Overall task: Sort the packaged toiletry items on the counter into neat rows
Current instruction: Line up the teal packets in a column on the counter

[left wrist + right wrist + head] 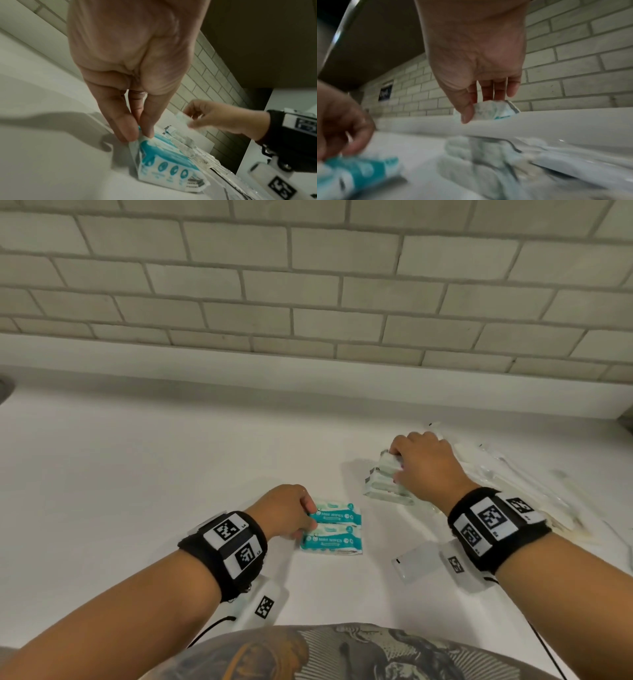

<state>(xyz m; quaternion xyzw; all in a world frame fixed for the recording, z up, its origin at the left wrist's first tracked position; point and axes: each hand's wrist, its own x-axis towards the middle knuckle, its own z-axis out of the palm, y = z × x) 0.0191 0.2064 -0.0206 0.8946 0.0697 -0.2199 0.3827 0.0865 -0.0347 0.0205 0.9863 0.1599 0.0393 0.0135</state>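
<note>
Two teal "MINI WIPES" packs point(337, 513) point(332, 541) lie side by side on the white counter point(171, 474). My left hand point(310, 523) is at their left ends and pinches the crimped edge of one teal pack point(164, 162) between thumb and fingers point(120, 129). To the right, my right hand point(397, 465) holds a pale wipes pack point(491, 109) between thumb and fingers, lifted above a small heap of similar pale packs point(383, 491). That lifted pack also shows in the left wrist view as a pale pack point(181, 119).
Several clear-wrapped long items point(496, 474) lie spread at the right behind my right wrist. A flat white packet point(416, 565) lies near the front edge. A tiled wall point(308, 285) with a low ledge bounds the back of the counter.
</note>
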